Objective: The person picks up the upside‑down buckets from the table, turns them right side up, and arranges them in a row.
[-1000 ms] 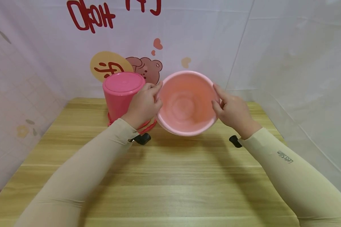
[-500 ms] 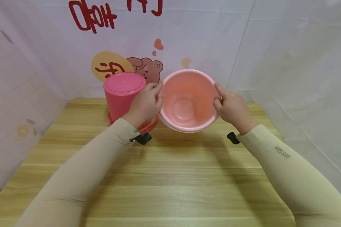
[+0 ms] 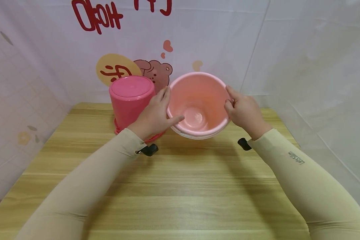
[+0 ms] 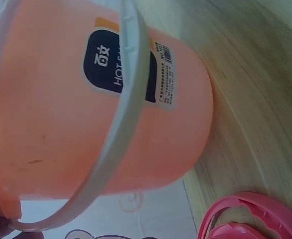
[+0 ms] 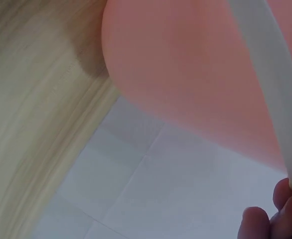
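Note:
A light pink bucket (image 3: 198, 91) is tilted with its mouth towards me, above or on the far part of the table; I cannot tell whether its base touches the wood. Its white handle (image 4: 121, 124) hangs across the outside, over a dark label (image 4: 103, 59). My left hand (image 3: 153, 115) lies against the left rim, fingers straight along the outside and thumb stretched over the edge. On the right rim, my right hand (image 3: 246, 113) pinches with thumb and fingers. In the right wrist view, its curled fingertips (image 5: 288, 214) sit by the handle's end.
An upside-down deep pink bucket (image 3: 124, 110) stands on the wooden table (image 3: 186, 200) just left of the light one, close behind my left hand. Its red-pink handle (image 4: 275, 214) lies by its foot. A printed white curtain (image 3: 216, 40) closes off the back.
My left thumb has lifted from the rim and stretched out, and the fingers have straightened. The bucket has tipped slightly, showing more of its inside bottom. My right hand keeps its pinch.

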A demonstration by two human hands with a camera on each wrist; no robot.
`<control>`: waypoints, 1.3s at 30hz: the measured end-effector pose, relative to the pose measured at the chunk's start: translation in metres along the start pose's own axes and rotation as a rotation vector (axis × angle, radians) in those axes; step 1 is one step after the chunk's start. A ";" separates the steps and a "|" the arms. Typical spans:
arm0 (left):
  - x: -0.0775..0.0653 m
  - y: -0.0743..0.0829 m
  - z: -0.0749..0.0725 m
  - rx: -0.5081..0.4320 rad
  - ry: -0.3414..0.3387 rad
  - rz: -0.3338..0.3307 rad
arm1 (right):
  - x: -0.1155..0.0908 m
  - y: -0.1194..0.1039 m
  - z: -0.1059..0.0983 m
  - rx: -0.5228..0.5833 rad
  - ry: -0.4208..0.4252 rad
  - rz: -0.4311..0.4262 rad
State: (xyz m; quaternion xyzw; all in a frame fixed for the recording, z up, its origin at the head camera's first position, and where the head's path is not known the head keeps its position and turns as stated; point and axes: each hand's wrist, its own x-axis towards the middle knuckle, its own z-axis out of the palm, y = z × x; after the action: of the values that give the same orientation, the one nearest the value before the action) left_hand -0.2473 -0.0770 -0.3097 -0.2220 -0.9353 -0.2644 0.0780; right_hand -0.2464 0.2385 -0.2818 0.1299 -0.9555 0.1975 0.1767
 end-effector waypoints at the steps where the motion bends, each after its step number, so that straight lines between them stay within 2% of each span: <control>1: 0.000 0.000 0.001 -0.006 -0.011 0.000 | 0.000 0.001 0.001 0.002 0.011 0.002; 5: -0.001 -0.001 0.001 -0.043 -0.043 0.018 | -0.002 0.003 0.003 -0.001 0.042 0.002; 7: -0.001 0.000 0.000 -0.055 -0.057 0.031 | -0.002 0.004 0.003 -0.017 0.026 0.004; 11: -0.001 0.001 -0.002 -0.066 -0.081 0.043 | -0.004 0.004 0.001 -0.032 -0.075 0.011; 16: -0.001 0.001 -0.003 -0.083 -0.087 0.025 | -0.008 0.001 0.003 -0.001 -0.184 0.013; 28: 0.002 0.002 0.000 -0.076 -0.074 -0.024 | -0.011 0.003 0.008 0.202 -0.238 -0.080; 39: 0.005 0.006 0.006 -0.126 -0.033 0.013 | -0.007 0.006 0.010 0.309 -0.249 -0.051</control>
State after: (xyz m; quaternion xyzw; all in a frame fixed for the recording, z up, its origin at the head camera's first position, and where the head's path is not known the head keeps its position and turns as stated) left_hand -0.2494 -0.0673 -0.3112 -0.2367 -0.9165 -0.3187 0.0499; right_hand -0.2444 0.2405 -0.2950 0.2029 -0.9246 0.3199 0.0398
